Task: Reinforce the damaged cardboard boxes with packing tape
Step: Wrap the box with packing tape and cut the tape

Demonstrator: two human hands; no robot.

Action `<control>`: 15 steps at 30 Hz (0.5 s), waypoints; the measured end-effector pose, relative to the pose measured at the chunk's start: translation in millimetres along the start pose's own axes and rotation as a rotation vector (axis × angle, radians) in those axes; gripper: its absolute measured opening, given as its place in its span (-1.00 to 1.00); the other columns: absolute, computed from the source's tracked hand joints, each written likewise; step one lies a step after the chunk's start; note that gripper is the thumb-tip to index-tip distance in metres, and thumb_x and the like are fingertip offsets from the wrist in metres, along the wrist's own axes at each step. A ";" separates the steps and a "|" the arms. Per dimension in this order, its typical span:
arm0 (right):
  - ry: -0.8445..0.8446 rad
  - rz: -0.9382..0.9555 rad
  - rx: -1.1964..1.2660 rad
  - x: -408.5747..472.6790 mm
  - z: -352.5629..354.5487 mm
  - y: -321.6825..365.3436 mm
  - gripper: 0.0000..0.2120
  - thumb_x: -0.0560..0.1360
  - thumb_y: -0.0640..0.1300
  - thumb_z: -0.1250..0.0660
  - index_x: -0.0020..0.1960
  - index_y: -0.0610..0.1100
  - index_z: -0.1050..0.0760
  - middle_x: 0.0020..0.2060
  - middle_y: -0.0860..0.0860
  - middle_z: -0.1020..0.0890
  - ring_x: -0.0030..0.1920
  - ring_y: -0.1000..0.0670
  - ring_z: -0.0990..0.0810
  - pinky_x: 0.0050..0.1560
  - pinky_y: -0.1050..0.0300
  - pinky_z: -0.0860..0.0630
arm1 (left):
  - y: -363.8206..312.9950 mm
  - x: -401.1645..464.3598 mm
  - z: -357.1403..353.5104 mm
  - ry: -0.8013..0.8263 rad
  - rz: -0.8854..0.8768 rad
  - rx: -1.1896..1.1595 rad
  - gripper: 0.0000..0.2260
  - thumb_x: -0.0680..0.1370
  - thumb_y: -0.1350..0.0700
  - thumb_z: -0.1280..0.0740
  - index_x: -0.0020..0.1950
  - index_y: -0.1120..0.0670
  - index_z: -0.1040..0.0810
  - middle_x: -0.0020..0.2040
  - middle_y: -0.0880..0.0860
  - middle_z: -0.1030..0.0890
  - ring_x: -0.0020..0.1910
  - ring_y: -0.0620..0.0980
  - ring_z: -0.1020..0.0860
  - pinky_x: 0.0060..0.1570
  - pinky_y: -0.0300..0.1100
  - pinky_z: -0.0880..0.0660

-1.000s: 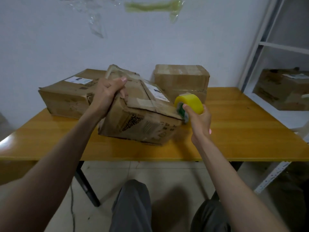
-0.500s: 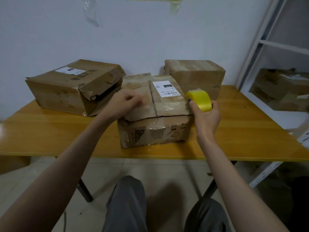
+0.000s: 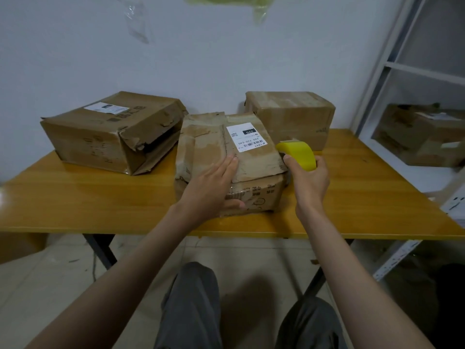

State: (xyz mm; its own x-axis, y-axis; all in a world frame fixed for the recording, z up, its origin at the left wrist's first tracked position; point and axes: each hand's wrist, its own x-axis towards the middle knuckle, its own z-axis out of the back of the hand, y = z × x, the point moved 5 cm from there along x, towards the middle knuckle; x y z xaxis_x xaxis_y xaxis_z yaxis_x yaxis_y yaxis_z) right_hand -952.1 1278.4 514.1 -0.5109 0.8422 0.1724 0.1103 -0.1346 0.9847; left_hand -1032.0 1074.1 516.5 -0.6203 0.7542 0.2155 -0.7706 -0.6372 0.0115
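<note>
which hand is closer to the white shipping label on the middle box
Left. The left hand lies flat on the box top, fingertips just below-left of the white label; the right hand grips the tape roll off the box's right edge.

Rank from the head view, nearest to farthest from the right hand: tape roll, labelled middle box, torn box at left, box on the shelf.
1. Tape roll: gripped in the right hand.
2. Labelled middle box: just left of that hand.
3. Box on the shelf: off to the right, beyond the table.
4. Torn box: far left, at the table's back.

Items 3 and 4 are close to call.
</note>
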 end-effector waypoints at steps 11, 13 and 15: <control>0.098 -0.024 0.120 0.2 10.4 4.3 -0.72 0.43 0.06 -0.57 0.00 0.08 -0.50 0.03 -0.05 -0.67 0.01 0.03 -0.65 -0.12 0.02 -0.62 | 53.0 -17.9 4.7 0.079 -0.042 -0.116 -0.01 0.40 -0.45 -0.22 0.65 -0.09 0.18 0.63 -0.13 0.12 0.61 -0.13 0.09 0.61 0.03 -0.03; 0.179 -0.033 0.158 -2.8 9.1 -1.4 -0.69 0.46 0.01 -0.55 0.09 0.03 -0.50 0.04 -0.06 -0.68 -0.07 0.12 -0.64 -0.17 0.18 -0.52 | 51.4 -15.0 10.8 0.074 0.022 -0.226 -0.02 0.35 -0.52 -0.19 0.66 -0.11 0.00 0.65 -0.10 -0.06 0.60 -0.04 -0.12 0.56 0.04 -0.17; 0.272 -0.042 0.174 -7.1 7.6 -12.3 -0.62 0.45 -0.03 -0.56 0.17 0.01 -0.47 0.03 -0.05 -0.69 -0.06 0.12 -0.64 -0.10 0.19 -0.53 | 49.2 -5.9 22.7 0.001 0.100 -0.332 -0.12 0.37 -0.53 -0.18 0.58 -0.09 -0.26 0.54 -0.09 -0.32 0.46 -0.02 -0.35 0.39 -0.02 -0.39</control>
State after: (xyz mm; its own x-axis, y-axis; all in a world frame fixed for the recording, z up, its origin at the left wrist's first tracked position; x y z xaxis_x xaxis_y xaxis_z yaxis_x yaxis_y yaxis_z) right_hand -943.3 1278.1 500.6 -0.7248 0.6714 0.1545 0.2162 0.0087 0.9763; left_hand -1062.9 1034.7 538.0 -0.6954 0.6907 0.1984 -0.7112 -0.6218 -0.3280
